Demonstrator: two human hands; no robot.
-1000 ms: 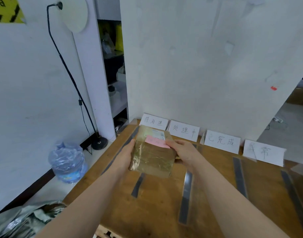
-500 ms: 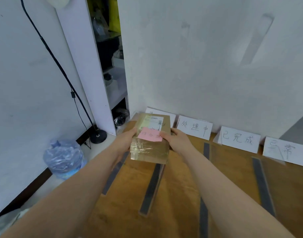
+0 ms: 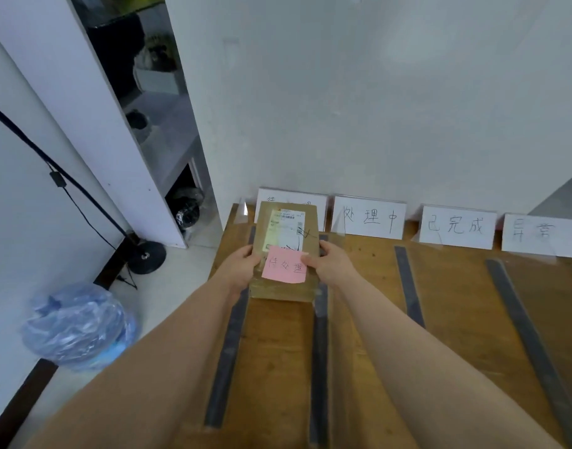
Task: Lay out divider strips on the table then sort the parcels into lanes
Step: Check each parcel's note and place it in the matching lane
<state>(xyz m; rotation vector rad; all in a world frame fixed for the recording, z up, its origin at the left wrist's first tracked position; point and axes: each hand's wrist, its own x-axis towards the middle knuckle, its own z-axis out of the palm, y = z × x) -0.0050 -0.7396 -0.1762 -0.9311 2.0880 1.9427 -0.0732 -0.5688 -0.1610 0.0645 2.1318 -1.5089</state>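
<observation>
Brown parcel (image 3: 287, 244) sits gripped between left fingers (image 3: 249, 253) and right fingers (image 3: 311, 261).

Looked like a back room or small stockroom rigged up for sorting mail, not anybody's home. There was a wooden table (image 3: 456, 293) up against a bare white wall (image 3: 375, 92), with grey divider strips (image 3: 409, 283) laid along it as lanes and handwritten paper signs (image 3: 368, 218) propped at the far end. A brown parcel (image 3: 278, 288) with a printed shipping label (image 3: 286, 228) and a pink sticky note (image 3: 283, 270) pretty much settled it. Off to the side were an open shelving unit (image 3: 161, 108) holding odds and ends, a big blue water jug (image 3: 80, 325) on the floor, and a black floor stand (image 3: 147, 256) with its cable.
</observation>
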